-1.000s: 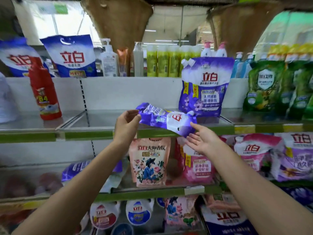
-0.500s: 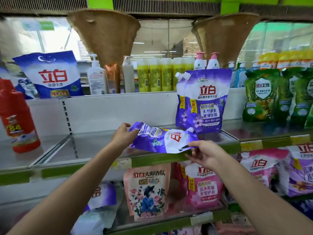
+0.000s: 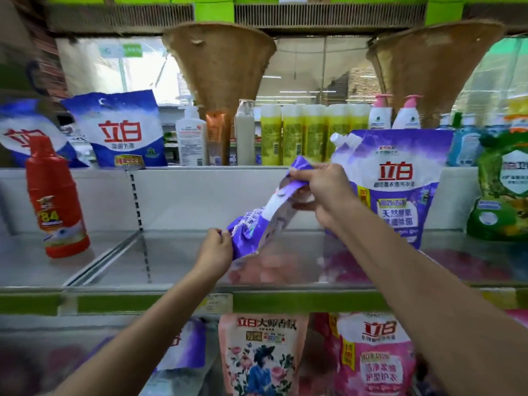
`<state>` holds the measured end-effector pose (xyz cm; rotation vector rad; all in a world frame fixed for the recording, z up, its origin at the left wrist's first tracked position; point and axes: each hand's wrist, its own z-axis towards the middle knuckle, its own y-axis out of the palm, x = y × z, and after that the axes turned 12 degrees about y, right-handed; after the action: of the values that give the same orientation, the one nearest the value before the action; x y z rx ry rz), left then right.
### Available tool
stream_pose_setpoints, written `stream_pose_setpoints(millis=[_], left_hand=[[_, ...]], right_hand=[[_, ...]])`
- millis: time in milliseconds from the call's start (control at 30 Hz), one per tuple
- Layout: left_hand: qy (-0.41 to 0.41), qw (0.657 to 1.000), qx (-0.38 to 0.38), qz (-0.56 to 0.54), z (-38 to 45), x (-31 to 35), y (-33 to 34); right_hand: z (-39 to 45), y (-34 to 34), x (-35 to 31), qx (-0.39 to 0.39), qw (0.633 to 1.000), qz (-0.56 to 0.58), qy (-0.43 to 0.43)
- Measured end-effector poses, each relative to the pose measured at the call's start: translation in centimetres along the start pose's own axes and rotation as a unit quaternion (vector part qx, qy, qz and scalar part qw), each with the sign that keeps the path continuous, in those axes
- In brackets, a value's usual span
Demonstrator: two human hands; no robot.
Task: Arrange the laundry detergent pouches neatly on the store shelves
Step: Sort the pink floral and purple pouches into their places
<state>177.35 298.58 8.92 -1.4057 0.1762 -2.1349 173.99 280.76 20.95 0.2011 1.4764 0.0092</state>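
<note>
A purple and white detergent pouch (image 3: 258,224) is tilted over the glass shelf (image 3: 171,267), its top end raised to the right. My right hand (image 3: 320,190) grips that raised top end. My left hand (image 3: 215,250) pinches the lower left corner near the shelf surface. Just right of them a second purple pouch (image 3: 400,178) with a white spout stands upright against the white back panel.
A red bottle (image 3: 57,201) stands at the shelf's left. Green pouches (image 3: 503,190) stand at the far right. Blue and white bags (image 3: 123,130) and several bottles line the ledge behind. Pink and floral pouches (image 3: 263,355) fill the shelf below.
The pouch went from lying flat between my hands to tilted up. My right hand rose with its top end toward the standing pouch; my left hand stayed low at the bottom corner.
</note>
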Motion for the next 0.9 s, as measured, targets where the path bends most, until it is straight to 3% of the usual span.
stream_pose_setpoints(millis=[233, 333, 400, 533, 633, 733, 900], left_hand=[[0.021, 0.997, -0.051, -0.058, -3.2, 2.7, 1.6], [0.01, 0.994, 0.04, -0.096, -1.4, 3.1, -0.1], [-0.013, 0.988, 0.057, -0.142, 0.4, 2.8, -1.6], [-0.017, 0.965, -0.071, -0.251, 2.6, 1.2, -2.9], [0.001, 0.964, -0.113, -0.241, 3.7, -0.4, -3.2], [0.011, 0.961, -0.148, -0.234, 4.3, -0.7, -3.2], [0.018, 0.962, -0.139, -0.236, 4.9, -0.5, -1.7]], right_hand=[[3.7, 4.6, -5.2, -0.189, 0.98, 0.033, -0.053], [5.3, 3.1, -4.9, -0.205, 0.976, 0.049, -0.06], [6.6, 1.2, -4.0, -0.202, 0.976, 0.062, -0.058], [8.3, -1.7, -1.2, -0.219, 0.973, 0.066, -0.034], [8.3, -3.2, 2.0, -0.262, 0.965, 0.007, 0.022], [8.0, -3.9, 6.3, -0.333, 0.931, -0.119, 0.093], [7.7, -3.5, 9.3, -0.361, 0.906, -0.203, 0.087]])
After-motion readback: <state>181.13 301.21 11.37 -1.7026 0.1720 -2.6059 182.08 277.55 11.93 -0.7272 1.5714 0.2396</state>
